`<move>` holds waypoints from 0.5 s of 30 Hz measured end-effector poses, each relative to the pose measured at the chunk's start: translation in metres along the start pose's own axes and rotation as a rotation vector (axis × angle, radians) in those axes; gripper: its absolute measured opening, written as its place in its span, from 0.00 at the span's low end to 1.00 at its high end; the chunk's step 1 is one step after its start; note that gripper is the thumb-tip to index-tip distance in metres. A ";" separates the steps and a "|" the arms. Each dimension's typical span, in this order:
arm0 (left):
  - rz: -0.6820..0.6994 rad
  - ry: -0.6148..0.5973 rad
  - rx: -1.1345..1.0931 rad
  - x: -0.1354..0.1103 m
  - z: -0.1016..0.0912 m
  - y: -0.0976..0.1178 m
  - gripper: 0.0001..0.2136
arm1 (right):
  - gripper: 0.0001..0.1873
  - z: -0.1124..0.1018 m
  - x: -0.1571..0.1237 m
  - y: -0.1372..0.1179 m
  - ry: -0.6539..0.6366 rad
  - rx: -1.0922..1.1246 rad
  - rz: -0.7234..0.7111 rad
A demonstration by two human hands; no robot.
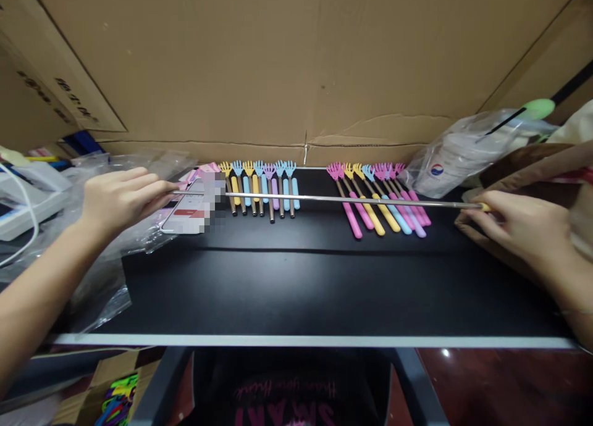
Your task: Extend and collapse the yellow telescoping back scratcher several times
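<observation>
My left hand [123, 197] pinches the left end of a long, thin telescopic metal rod [324, 199] stretched out level above the black table [301, 290]. My right hand [514, 228] grips the rod's other end, where a bit of yellow handle [484, 207] shows. Behind the rod lie two rows of small claw-headed back scratchers: a left row [259, 188] with yellow, blue and purple handles, and a right row [380, 197] with pink, yellow, blue and purple handles.
Cardboard sheets [278, 62] wall off the back. Clear plastic bags [111, 253] and a blurred phone [194, 211] lie at the left, a plastic bag [458, 151] with white contents at the right. A box of coloured items [115, 401] sits below the table's front edge.
</observation>
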State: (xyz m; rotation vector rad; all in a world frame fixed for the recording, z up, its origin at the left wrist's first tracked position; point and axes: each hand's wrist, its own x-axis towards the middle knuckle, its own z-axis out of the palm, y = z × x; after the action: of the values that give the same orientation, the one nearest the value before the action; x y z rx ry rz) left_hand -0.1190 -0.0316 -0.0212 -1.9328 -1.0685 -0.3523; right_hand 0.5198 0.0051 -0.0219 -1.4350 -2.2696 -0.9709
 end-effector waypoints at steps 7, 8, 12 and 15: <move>0.140 0.152 -0.039 0.021 -0.006 0.032 0.05 | 0.19 -0.019 0.014 -0.035 0.106 -0.046 -0.154; 0.170 0.156 -0.048 0.028 -0.008 0.041 0.06 | 0.20 -0.023 0.019 -0.045 0.083 -0.056 -0.148; 0.172 0.067 -0.133 0.066 -0.014 0.078 0.09 | 0.23 -0.032 0.045 -0.092 0.038 -0.042 -0.142; 0.139 0.004 -0.218 0.090 -0.024 0.106 0.14 | 0.24 -0.038 0.060 -0.129 0.064 0.039 -0.183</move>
State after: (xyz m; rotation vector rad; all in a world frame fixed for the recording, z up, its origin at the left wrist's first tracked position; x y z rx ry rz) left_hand 0.0219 -0.0284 -0.0133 -2.1853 -0.9178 -0.4086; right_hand 0.3744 -0.0149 -0.0109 -1.1794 -2.3909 -1.0029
